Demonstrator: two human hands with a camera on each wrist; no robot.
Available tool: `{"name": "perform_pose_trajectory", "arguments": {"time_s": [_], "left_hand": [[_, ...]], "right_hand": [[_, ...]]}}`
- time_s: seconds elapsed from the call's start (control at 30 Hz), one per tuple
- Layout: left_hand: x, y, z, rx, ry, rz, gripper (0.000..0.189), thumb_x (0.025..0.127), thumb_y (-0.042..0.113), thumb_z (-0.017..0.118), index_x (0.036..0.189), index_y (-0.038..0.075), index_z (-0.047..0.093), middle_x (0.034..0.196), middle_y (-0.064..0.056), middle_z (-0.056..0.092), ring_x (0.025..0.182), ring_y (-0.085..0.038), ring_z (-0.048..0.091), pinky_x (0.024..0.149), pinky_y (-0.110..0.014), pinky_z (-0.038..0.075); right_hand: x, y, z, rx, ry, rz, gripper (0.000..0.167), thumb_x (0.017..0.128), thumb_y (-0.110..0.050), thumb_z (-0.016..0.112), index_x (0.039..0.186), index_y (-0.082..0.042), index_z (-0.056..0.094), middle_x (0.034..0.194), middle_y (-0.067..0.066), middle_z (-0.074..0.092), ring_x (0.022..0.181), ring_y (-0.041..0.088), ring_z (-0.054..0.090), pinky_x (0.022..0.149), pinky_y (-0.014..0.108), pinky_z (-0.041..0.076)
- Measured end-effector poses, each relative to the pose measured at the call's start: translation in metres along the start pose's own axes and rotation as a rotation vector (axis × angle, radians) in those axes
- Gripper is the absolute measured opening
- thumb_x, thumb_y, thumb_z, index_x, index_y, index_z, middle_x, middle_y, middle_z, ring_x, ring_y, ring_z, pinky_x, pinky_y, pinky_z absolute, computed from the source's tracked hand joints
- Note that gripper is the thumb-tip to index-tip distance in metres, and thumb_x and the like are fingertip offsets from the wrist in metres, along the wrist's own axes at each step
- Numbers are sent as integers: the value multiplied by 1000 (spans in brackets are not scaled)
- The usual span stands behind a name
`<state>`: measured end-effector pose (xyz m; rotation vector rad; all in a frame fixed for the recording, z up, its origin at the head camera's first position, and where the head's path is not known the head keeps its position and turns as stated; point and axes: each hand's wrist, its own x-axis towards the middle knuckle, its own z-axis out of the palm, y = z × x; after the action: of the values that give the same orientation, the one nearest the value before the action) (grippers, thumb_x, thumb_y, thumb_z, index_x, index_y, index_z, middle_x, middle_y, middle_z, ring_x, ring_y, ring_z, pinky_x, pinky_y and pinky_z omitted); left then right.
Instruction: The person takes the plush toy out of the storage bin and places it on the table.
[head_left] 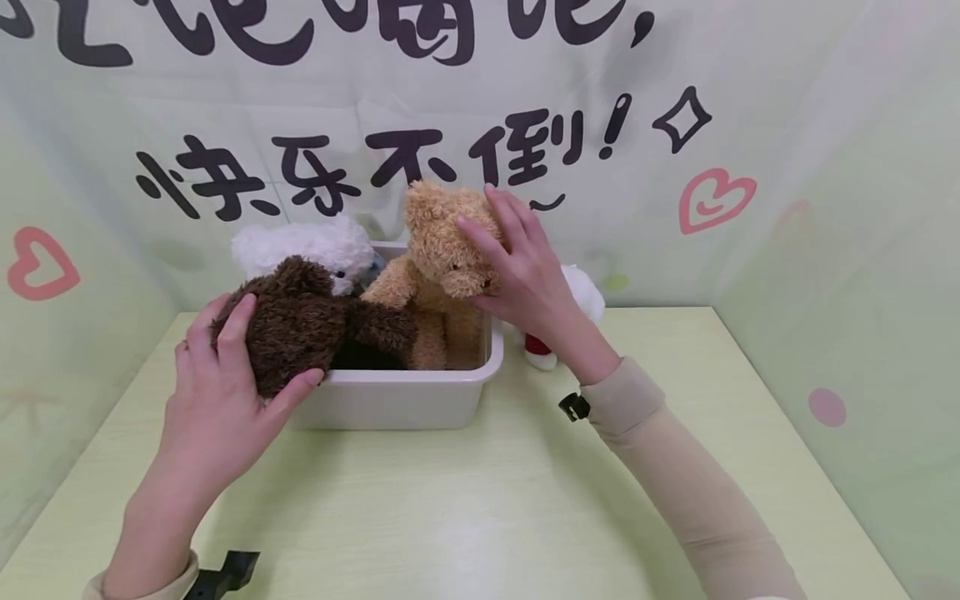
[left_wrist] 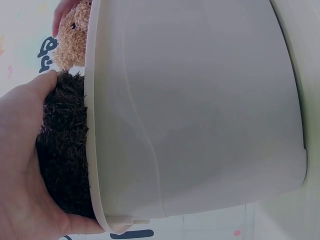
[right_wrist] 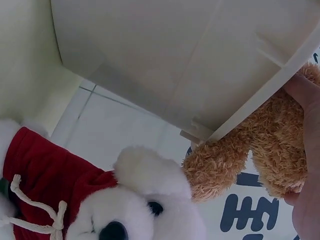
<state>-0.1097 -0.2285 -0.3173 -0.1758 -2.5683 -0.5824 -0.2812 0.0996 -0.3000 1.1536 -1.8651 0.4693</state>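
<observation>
My left hand (head_left: 213, 408) grips the head of a dark brown plush toy (head_left: 292, 329) at the front left of a white plastic bin (head_left: 390, 404). Its fingers spread over the fur and the thumb lies near the front rim. In the left wrist view, the dark fur (left_wrist: 65, 145) bulges above the bin's rim. At the bin's right side my right hand (head_left: 528, 275) holds a tan teddy bear (head_left: 438, 237) by the head, fingers over the top and thumb below the muzzle. The bear's lower body sits inside the bin. One tan arm (right_wrist: 215, 167) hangs over the rim in the right wrist view.
A fluffy white plush toy (head_left: 300, 250) leans at the bin's back left. Outside the bin on the right, a white plush dog or bear (head_left: 585, 292) in a red top (right_wrist: 55, 185) is on the pale table (head_left: 450, 517). Printed fabric walls (head_left: 825, 250) stand around the table.
</observation>
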Motion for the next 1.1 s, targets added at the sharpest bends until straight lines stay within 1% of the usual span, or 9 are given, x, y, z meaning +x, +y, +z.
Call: {"name": "perform_pose_trajectory", "arguments": {"time_s": [0.1,0.27,0.37,0.5,0.63,0.77,0.9,1.1], "left_hand": [[0,0,0,4,-6,2,101,91,57,72,161,15,13,161,-23,16,120,-61,34,56,-76,38],[0,1,-1,6,-30,-33,103,90,55,74,162,15,12,162,-20,15,124,-60,33,59,-78,37],[0,1,-1,6,-39,-46,103,90,54,75,162,16,11,163,-19,15,125,-59,32,60,-79,37],[0,2,0,4,-34,-38,103,90,53,75,162,16,11,162,-20,15,124,-59,32,59,-78,38],[-1,1,0,2,-24,-29,102,91,53,74,161,16,11,161,-22,15,123,-60,33,58,-77,38],[-1,0,0,4,-18,-28,102,91,55,73,161,17,11,161,-22,15,122,-60,33,58,-78,38],[-1,1,-1,4,-16,-25,102,91,56,73,161,16,11,161,-22,14,122,-60,33,58,-78,38],[-1,2,-1,6,-26,-24,102,91,55,73,161,16,10,161,-22,14,122,-60,33,58,-78,38]], "right_hand": [[2,0,3,-22,0,-33,97,67,-29,98,144,-18,41,150,35,40,136,51,40,118,54,29],[6,-2,9,-63,3,-97,90,71,-28,95,144,-22,44,149,33,42,132,52,43,115,57,32],[7,-3,11,-91,-5,-123,82,76,-22,90,145,-23,44,149,30,42,131,52,43,115,57,32],[6,-5,13,-103,-1,-142,71,82,-14,82,143,-25,48,147,28,43,129,53,43,115,58,31],[5,-8,12,-98,15,-156,57,88,-13,77,139,-27,55,144,27,45,127,52,44,113,59,33],[4,-9,11,-100,27,-168,46,95,-13,71,136,-30,59,144,27,45,125,52,45,112,60,34],[3,-10,10,-97,40,-173,42,97,-13,69,134,-31,60,144,27,45,125,53,45,111,60,34],[4,-11,6,-81,46,-169,47,93,-13,72,135,-30,59,145,27,45,126,53,45,112,60,34]]}}
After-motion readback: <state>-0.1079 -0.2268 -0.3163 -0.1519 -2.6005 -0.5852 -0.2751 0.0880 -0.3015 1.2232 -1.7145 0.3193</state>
